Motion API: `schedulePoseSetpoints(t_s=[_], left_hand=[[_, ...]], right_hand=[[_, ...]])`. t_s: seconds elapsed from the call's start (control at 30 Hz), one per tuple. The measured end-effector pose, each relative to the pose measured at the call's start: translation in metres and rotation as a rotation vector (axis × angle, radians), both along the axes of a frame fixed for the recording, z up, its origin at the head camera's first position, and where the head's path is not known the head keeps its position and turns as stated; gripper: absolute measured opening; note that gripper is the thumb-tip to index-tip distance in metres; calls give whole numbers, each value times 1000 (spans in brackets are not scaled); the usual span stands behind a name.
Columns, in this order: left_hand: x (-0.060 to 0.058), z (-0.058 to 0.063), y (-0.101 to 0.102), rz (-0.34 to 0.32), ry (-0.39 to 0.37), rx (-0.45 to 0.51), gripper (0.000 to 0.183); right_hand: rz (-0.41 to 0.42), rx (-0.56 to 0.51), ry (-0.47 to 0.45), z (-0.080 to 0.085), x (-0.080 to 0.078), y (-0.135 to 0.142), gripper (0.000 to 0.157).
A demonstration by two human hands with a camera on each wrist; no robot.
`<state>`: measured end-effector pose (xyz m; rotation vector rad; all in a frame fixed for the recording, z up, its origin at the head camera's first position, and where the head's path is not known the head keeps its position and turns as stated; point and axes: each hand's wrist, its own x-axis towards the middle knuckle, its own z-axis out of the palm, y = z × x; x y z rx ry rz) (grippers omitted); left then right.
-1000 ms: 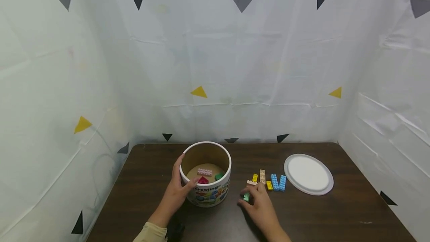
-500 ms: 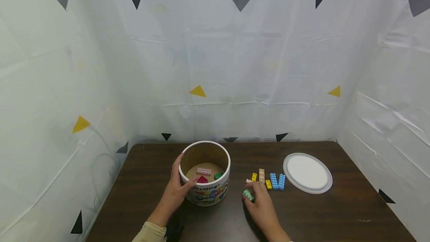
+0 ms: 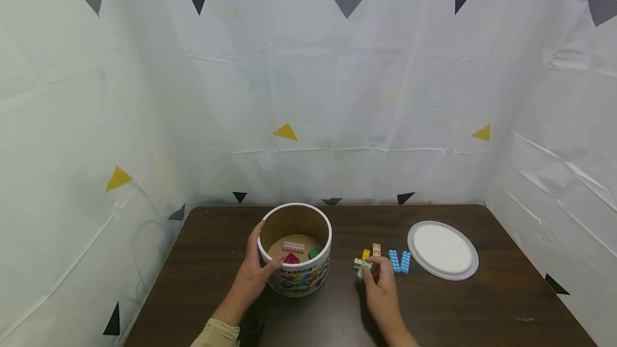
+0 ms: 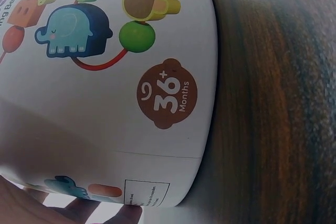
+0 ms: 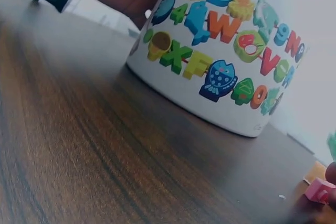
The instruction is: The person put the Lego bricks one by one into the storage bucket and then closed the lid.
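My left hand (image 3: 253,274) holds the near left side of a round white tub (image 3: 297,283), its thumb over the rim. Its fingers (image 4: 31,207) show against the printed wall in the left wrist view. Inside the tub lie a pink brick (image 3: 293,247), a red piece (image 3: 291,258) and a green piece (image 3: 314,253). My right hand (image 3: 384,291) pinches a light green toy brick (image 3: 364,269) between thumb and fingers, just above the table. A beige brick (image 3: 358,263), a yellow brick (image 3: 366,254) and a tan brick (image 3: 376,250) lie beside it; the hand partly covers this group.
Two blue bricks (image 3: 394,262) lie side by side right of my right hand. Farther right, a round white lid (image 3: 443,249) rests on the dark wood table (image 3: 482,309). White sheeting (image 3: 308,95) with triangles surrounds the table's back and sides.
My right hand has moved slightly right and up with the light green brick, now hiding the second yellow brick. The left hand and the tub stay in place.
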<state>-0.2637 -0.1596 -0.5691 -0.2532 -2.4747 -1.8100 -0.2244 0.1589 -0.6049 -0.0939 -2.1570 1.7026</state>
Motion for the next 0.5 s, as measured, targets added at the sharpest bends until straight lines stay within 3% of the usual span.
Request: schedulePoseSetpoints(t_s=[0.2,0.5], left_hand=[[-2,0,0,-7,-2,7,95],[-1,-1,0,8,-8,5,95]], right_hand=[[39,-153,-119,3,0,3,24],[13,-254,-157,3,-4,8,29]])
